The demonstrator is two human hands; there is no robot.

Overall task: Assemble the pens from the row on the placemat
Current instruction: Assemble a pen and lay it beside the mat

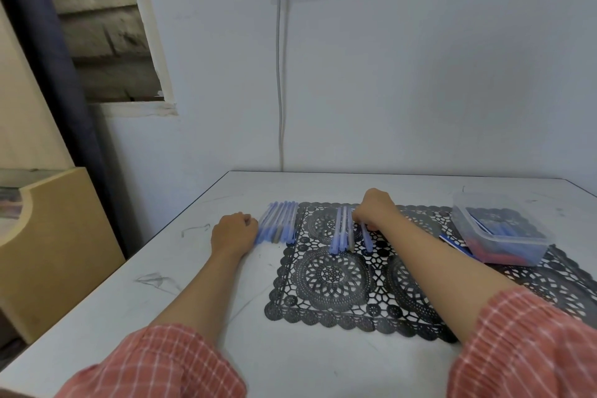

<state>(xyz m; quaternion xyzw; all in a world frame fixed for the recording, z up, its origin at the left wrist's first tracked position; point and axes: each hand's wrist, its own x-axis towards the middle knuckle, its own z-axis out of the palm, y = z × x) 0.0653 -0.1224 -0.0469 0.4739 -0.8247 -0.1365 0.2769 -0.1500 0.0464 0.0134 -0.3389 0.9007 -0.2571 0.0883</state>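
Curling its fingers down at the upper middle of the frame, the right hand (374, 210) grips a pen (367, 237) at the right end of the row (342, 233). The pen's near end sticks out below the palm. The left hand (234, 233) lies on the table (129, 317) left of centre, fingers folded into a loose fist, knuckles against a bundle (278, 223) of pale blue pens. Its fingertips are hidden, so whether it holds anything cannot be told.

The row sits on the upper part of the black lace placemat (329, 287), with a few pens lying side by side just left of the gripped one. The bundle lies at the placemat's upper left corner, mostly on bare table. At the right of the frame a clear plastic tub (500, 236) holds blue and red pieces, with a blue card (452, 241) poking out beneath it.

The step in hand looks like lifting one pen out of the row. It would go best pinched near the middle and raised straight up, so the neighbours are not nudged; thin barrels likely roll easily on the lace. The left hand should then meet it, keeping the parts in line while they are pushed together.
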